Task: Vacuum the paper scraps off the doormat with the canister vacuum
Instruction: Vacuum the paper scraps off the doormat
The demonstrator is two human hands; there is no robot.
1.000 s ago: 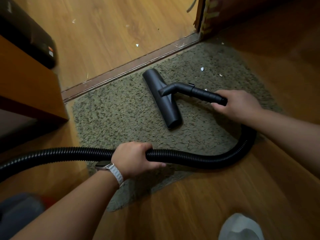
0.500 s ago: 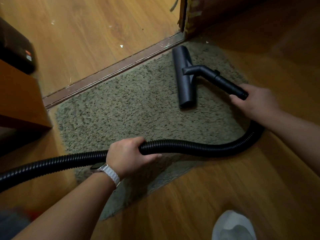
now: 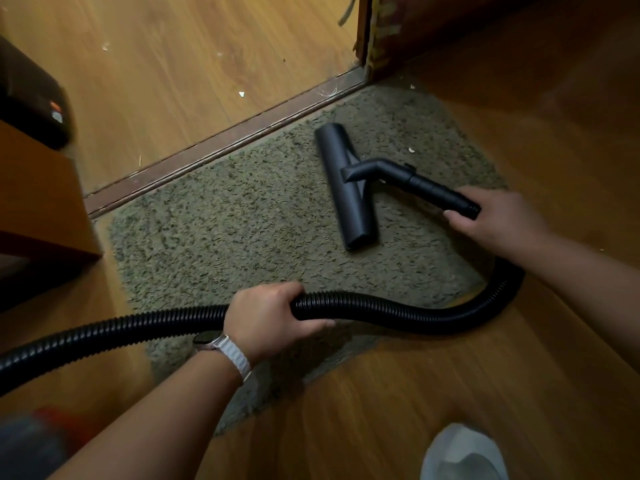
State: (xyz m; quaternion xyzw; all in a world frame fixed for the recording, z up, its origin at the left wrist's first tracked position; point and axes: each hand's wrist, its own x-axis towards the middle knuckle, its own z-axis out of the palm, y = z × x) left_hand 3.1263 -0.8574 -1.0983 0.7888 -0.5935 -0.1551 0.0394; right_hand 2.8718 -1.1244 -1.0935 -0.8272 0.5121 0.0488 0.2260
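Head view, looking down at the doormat point(image 3: 242, 237), which lies on the wooden floor point(image 3: 450, 393) with its far edge against the threshold strip point(image 3: 221, 143). The floor nozzle point(image 3: 343, 188) rests flat on the right half of the mat, its long axis running near to far. We see the right hand point(image 3: 498, 220) wrapped firmly round the near end of the rigid tube point(image 3: 436, 192) that joins the nozzle. The left hand point(image 3: 266, 320), with a wristwatch point(image 3: 207, 339) on its wrist, closes its fingers and thumb round the corrugated hose point(image 3: 398, 311) at the mat's near edge. From there the hose loops rightward and up to the tube.

We judge the task to be well advanced. The left and middle of the mat show no scraps that we can make out. One paper scrap point(image 3: 411, 150) lies on the pile just right of the nozzle's far end. A second scrap point(image 3: 412, 86) sits at the far right corner; whether on mat or floor we cannot tell. A pale fleck point(image 3: 241, 94) lies beyond the threshold, off the mat. What is left, in our reading, is a pass over the far right portion.
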